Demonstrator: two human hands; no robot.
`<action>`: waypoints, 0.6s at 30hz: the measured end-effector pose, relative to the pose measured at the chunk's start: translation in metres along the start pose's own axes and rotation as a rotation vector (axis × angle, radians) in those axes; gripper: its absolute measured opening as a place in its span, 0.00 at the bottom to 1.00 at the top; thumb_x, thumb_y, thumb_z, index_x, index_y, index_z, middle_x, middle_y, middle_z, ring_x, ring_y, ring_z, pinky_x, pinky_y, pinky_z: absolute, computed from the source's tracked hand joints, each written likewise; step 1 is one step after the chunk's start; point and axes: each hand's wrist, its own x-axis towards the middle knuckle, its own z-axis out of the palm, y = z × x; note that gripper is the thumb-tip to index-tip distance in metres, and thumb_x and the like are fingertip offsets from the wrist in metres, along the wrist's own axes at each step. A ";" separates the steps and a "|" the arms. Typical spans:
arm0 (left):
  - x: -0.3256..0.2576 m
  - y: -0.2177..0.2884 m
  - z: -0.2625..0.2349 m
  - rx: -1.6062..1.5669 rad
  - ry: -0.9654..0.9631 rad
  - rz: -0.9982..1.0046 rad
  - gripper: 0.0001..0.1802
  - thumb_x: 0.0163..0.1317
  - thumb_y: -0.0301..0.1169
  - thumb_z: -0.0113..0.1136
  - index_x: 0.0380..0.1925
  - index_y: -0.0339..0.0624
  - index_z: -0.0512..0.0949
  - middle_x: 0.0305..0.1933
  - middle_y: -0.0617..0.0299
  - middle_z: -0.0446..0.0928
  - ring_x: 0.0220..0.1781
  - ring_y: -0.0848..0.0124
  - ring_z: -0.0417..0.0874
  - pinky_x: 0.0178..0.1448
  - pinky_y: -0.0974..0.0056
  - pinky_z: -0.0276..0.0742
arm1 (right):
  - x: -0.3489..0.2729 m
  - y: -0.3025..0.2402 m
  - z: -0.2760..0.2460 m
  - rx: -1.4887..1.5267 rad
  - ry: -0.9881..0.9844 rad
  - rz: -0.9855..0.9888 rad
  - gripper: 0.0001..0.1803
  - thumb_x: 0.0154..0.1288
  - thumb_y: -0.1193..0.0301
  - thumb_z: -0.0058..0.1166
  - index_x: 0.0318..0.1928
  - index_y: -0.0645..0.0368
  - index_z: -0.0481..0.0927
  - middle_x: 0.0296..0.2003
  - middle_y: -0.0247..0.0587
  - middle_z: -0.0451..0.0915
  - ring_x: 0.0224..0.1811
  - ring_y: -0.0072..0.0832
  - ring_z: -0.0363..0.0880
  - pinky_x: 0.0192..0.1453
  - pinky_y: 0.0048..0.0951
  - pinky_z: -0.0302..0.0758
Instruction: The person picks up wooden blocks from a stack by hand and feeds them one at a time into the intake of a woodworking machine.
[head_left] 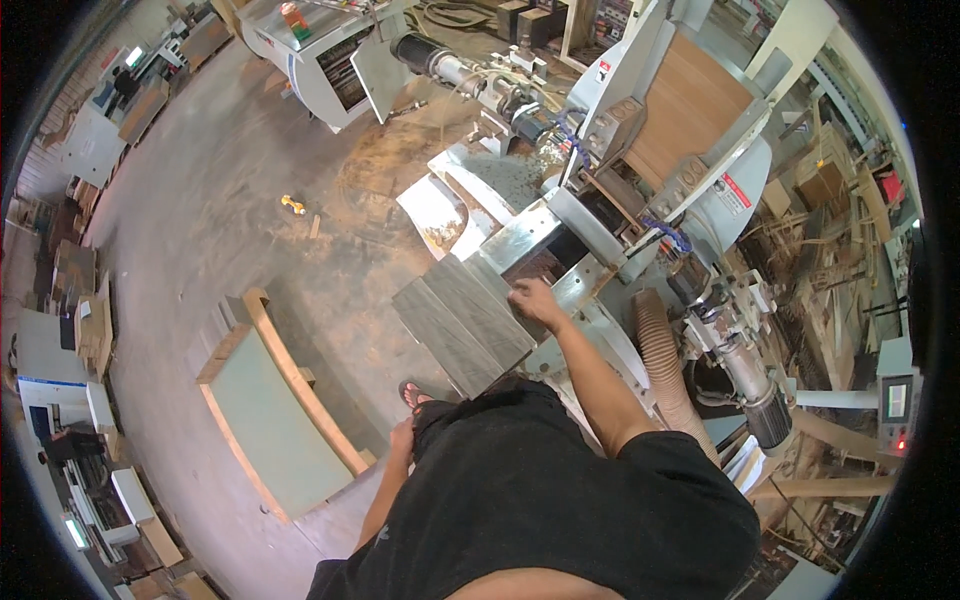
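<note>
The grey boards (462, 325) look like matt, grained wood.

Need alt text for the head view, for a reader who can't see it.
A person's right hand, fingers curled, is at the edge of grey wood-grain boards beside a large metal machine. The left hand is low by the person's leg. A curved, wood-framed pale green panel sits to the left.

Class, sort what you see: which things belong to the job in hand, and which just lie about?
Likely in use:
- grey boards, beside the right hand
- the metal machine next to them

Apparently just lying about, on the floor:
- yellow object
- wood-framed pale panel
</note>
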 end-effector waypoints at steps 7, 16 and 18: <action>0.023 -0.056 -0.018 0.193 0.103 0.103 0.21 0.63 0.43 0.48 0.31 0.33 0.78 0.25 0.59 0.75 0.30 0.67 0.75 0.37 0.60 0.70 | 0.056 -0.029 -0.095 -0.392 0.559 0.111 0.24 0.54 0.69 0.53 0.52 0.67 0.70 0.48 0.58 0.73 0.51 0.52 0.73 0.56 0.45 0.70; -0.054 -0.011 -0.015 -0.203 0.161 -0.193 0.17 0.64 0.43 0.49 0.28 0.42 0.75 0.21 0.67 0.72 0.23 0.73 0.72 0.26 0.65 0.67 | 0.088 0.002 -0.131 -0.661 0.310 0.348 0.16 0.53 0.68 0.57 0.43 0.59 0.76 0.43 0.51 0.78 0.48 0.48 0.77 0.50 0.46 0.75; -0.057 -0.008 -0.011 -0.320 0.196 -0.230 0.17 0.64 0.44 0.49 0.27 0.42 0.74 0.20 0.68 0.70 0.21 0.74 0.69 0.25 0.66 0.65 | 0.080 -0.015 -0.129 -0.687 0.274 0.201 0.11 0.54 0.67 0.57 0.36 0.59 0.78 0.38 0.54 0.80 0.44 0.51 0.78 0.47 0.47 0.75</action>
